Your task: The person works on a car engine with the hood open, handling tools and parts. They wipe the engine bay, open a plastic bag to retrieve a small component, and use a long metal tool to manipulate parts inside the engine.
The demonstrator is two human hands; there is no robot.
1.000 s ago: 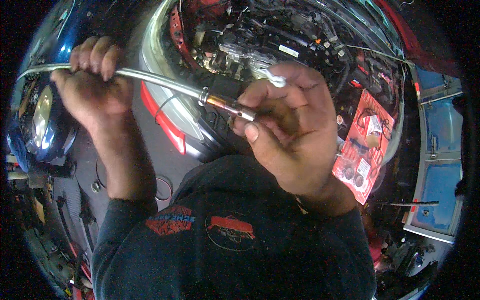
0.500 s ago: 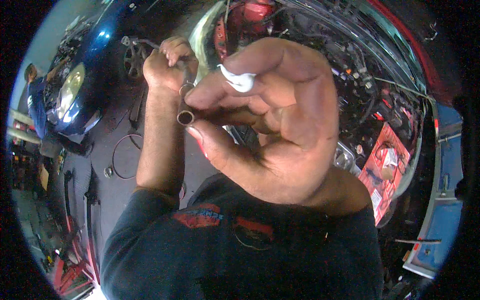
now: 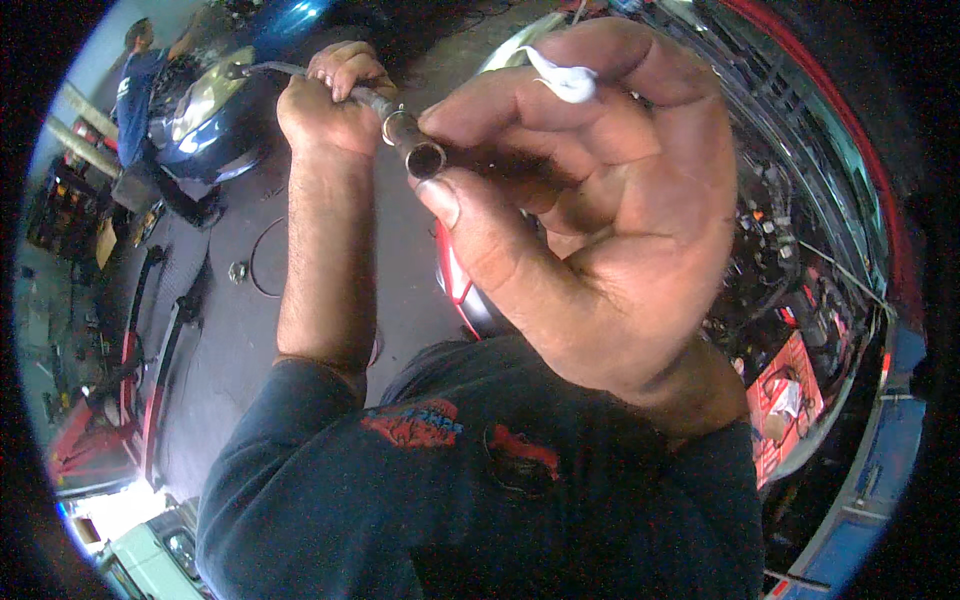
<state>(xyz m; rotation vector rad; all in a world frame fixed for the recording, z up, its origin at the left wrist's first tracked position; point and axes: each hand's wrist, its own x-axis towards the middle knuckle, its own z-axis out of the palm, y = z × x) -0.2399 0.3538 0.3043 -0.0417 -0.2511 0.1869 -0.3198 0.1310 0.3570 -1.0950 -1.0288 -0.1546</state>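
My left hand (image 3: 325, 115) is closed around a long silver metal tube (image 3: 368, 98), its arm stretched out toward the upper middle. The tube's near end (image 3: 426, 158), with a ringed collar just behind it, faces me and shows a round dark opening. My right hand (image 3: 610, 250), palm toward me and fingers curled, pinches that end between thumb and a finger. A blob of white paste (image 3: 570, 80) clings to one of its upper fingers.
A co-worker (image 3: 145, 115) in blue stands at a blue car (image 3: 225, 110) on the upper left. An open engine bay (image 3: 775, 260) is at the right, holding a red packaged gasket set (image 3: 805, 365). A thin hose loop (image 3: 256, 272) and long parts (image 3: 150, 340) lie on the floor, left.
The tube has swung from lying crosswise to pointing its open end at me. My left hand has moved right and away; my right hand has risen, still pinching the end. The view has shifted.
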